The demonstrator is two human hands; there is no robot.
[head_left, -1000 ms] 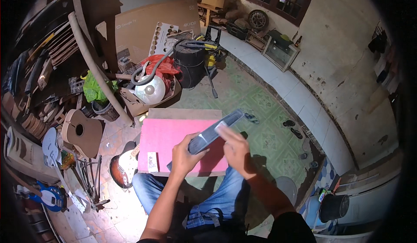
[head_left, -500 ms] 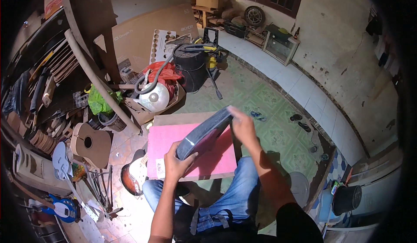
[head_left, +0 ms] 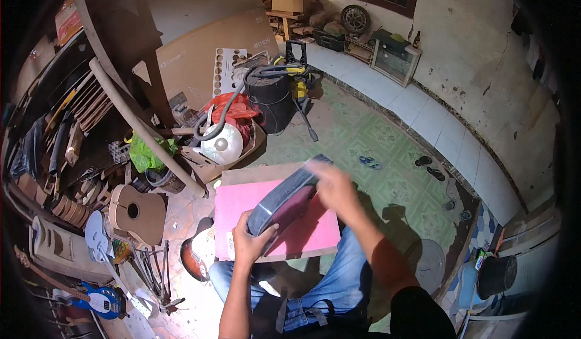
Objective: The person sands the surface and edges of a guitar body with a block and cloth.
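A thick dark slab [head_left: 289, 192] with a grey, glossy long edge is tilted up above a pink foam sheet [head_left: 236, 209]. My left hand [head_left: 249, 236] grips its near end, thumb on the side towards me and fingers round the other side. At the slab's far upper end is my right hand [head_left: 336, 189], smeared by motion, its fingers hard to make out. Whether it holds anything small cannot be seen. The pink sheet lies on a brown board [head_left: 242, 174] in front of my knees.
Left of me are an acoustic guitar body [head_left: 136, 213], a blue electric guitar [head_left: 104, 301], a sunburst guitar body [head_left: 192, 255] and stacked wood. Ahead stand a black drum [head_left: 271, 103] with a hose and an open carton. Sandals [head_left: 370, 163] lie on the green floor.
My right hand has shifted slightly along the slab's upper end and is more blurred. My left hand keeps its grip. The whole view has swung a little, moving the surroundings rightwards.
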